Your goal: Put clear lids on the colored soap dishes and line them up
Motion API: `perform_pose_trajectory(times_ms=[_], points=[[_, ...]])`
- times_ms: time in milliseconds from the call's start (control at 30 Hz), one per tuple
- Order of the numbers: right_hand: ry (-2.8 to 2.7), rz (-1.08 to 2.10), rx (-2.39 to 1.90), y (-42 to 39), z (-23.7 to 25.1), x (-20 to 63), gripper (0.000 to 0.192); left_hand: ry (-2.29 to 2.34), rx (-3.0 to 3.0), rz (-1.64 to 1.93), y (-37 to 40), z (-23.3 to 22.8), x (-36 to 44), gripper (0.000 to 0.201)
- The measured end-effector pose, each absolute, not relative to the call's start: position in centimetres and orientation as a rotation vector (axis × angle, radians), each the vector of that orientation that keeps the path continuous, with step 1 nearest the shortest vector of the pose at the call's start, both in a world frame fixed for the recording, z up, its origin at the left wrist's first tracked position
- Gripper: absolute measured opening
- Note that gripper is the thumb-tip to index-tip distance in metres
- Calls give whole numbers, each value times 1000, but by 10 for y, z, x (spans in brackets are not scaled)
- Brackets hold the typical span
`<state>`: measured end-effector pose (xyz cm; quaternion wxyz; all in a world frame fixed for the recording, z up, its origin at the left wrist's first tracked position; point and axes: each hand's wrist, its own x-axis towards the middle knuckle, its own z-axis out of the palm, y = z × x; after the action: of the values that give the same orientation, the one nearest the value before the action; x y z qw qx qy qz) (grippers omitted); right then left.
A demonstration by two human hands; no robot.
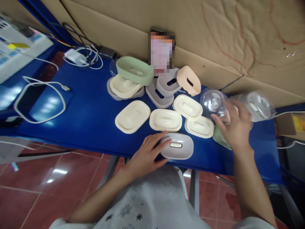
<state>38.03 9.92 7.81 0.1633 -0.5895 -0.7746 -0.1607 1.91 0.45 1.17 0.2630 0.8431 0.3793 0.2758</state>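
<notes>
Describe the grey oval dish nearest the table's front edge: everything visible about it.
The grey dish is a smooth oval piece, plastic by its look, with rounded edges and a small oblong slot outlined in a paler tone at its middle. It lies flat on the blue table, close to the front edge. The left hand rests its fingers on the dish's left end. Cream lids lie just behind it, apart.

On the tabletop (90, 114), a slotted dish (177, 146) lies at the near edge, with the left grip (146, 154) touching it at 9 o'clock. At 12 o'clock from the dish runs a row of four lids (165, 120). Behind that row sits a stacked pile of dishes (133, 76). The right grip (234, 127) rests at 3 o'clock of the row, touching a clear dome (213, 101). Cables (40, 101) lie far toward 9 o'clock.
</notes>
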Motion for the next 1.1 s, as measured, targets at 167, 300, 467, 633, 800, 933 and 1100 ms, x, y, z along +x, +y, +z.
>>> perform_pose_trajectory(times_ms=[167,300,467,633,800,933,1100], points=[[-2345,-302,-1845,109,62,364,63,1047,2284,726,5,13,20,62],[-2095,-244,-2005,127,51,370,79,1052,2275,733,4,13,22,62],[-2074,-41,-1815,118,75,369,81,1065,2204,728,4,14,20,70],[-2513,487,-1218,48,96,324,80,1051,1983,738,4,10,14,92],[-2760,504,-994,8,70,286,70,1010,1925,778,5,3,12,97],[-2756,276,-876,15,47,286,61,986,1946,736,6,3,12,98],[-2797,163,-861,20,40,291,63,1015,1948,726,6,6,12,98]])
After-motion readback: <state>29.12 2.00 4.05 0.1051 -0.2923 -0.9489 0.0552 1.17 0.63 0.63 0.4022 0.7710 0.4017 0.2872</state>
